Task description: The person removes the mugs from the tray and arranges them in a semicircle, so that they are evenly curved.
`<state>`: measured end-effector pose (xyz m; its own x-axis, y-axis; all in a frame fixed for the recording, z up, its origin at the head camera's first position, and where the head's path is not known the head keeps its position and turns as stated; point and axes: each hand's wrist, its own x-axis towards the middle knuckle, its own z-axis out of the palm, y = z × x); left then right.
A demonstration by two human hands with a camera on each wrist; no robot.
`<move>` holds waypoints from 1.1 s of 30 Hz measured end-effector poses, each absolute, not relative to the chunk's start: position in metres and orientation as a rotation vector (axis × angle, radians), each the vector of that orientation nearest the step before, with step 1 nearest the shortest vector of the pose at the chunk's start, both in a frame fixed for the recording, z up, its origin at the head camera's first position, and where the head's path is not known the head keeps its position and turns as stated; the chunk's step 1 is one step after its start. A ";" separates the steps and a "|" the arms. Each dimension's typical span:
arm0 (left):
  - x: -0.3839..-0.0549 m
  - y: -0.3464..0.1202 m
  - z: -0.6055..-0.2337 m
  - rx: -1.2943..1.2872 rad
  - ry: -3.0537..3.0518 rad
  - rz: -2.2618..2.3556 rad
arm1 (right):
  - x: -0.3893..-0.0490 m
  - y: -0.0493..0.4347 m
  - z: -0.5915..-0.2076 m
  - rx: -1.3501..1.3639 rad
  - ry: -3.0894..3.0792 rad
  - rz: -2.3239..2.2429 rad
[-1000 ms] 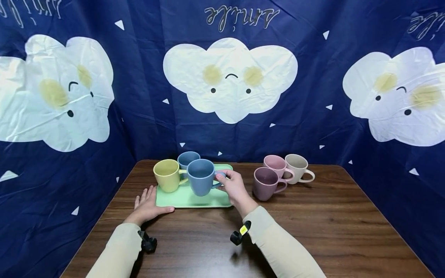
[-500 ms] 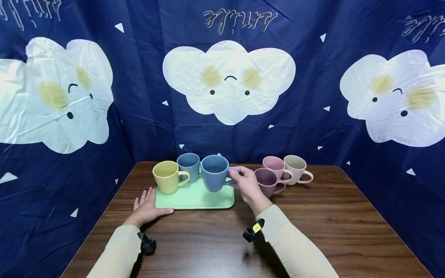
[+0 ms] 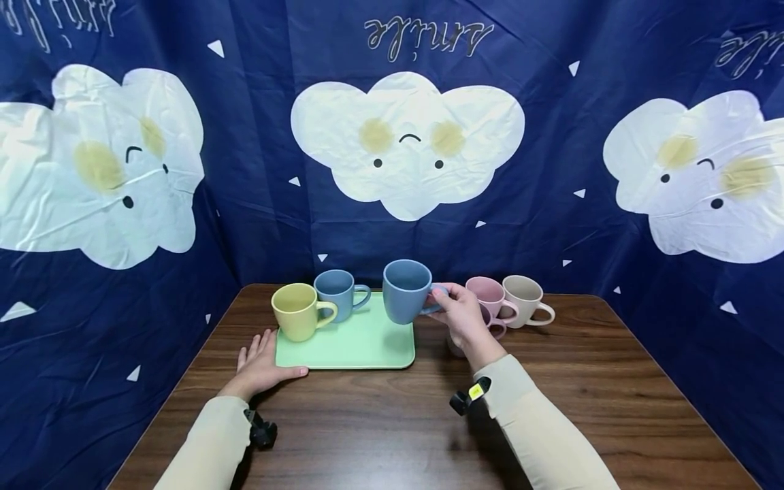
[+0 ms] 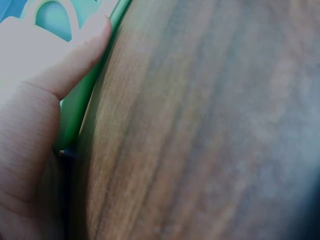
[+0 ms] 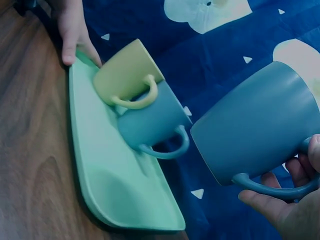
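My right hand grips a blue mug by its handle, holding it raised over the right end of a light green tray. In the right wrist view the held mug hangs above the tray, its handle between my fingers and thumb. A yellow mug and a second blue mug stand on the tray's left part, handles pointing right. My left hand rests at the tray's front left corner with fingers spread. The left wrist view shows its thumb along the tray's rim.
Right of the tray, a pink mug, a white mug and a plum mug, partly hidden by my right hand, stand together on the wooden table. A blue cloud-print curtain hangs behind.
The held blue mug has moved right and upward, from close beside the yellow mug to over the tray's right end. The second blue mug now shows whole. My left hand has stayed put.
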<state>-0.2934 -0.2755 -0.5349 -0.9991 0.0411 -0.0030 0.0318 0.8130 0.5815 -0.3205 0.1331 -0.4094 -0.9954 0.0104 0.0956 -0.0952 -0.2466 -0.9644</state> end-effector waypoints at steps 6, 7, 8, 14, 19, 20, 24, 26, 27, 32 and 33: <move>-0.293 -0.274 -0.534 0.062 2.972 0.951 | -0.324 0.151 -0.400 0.079 -1.885 2.412; -0.293 -0.274 -0.534 0.061 2.970 0.954 | -0.325 0.154 -0.398 0.072 -1.892 2.405; -0.292 -0.274 -0.533 0.060 2.966 0.961 | -0.326 0.156 -0.396 0.064 -1.898 2.398; -0.288 -0.271 -0.527 0.038 2.954 0.958 | -0.329 0.171 -0.387 0.059 -1.924 2.353; -0.284 -0.268 -0.518 0.021 2.926 0.911 | -0.330 0.183 -0.385 0.037 -1.888 2.367; -0.283 -0.268 -0.516 0.023 2.918 0.907 | -0.330 0.186 -0.384 0.034 -1.877 2.372; -0.287 -0.270 -0.523 0.035 2.945 0.927 | -0.329 0.196 -0.380 0.025 -1.859 2.376; -0.290 -0.273 -0.529 0.046 2.958 0.954 | -0.327 0.202 -0.379 0.024 -1.853 2.386; -0.291 -0.274 -0.531 0.050 2.965 0.962 | -0.327 0.205 -0.378 0.020 -1.850 2.389; -0.294 -0.275 -0.535 0.058 2.971 0.973 | -0.324 0.222 -0.379 -0.001 -1.825 2.387; -0.294 -0.275 -0.536 0.059 2.971 0.973 | -0.323 0.225 -0.379 -0.010 -1.817 2.382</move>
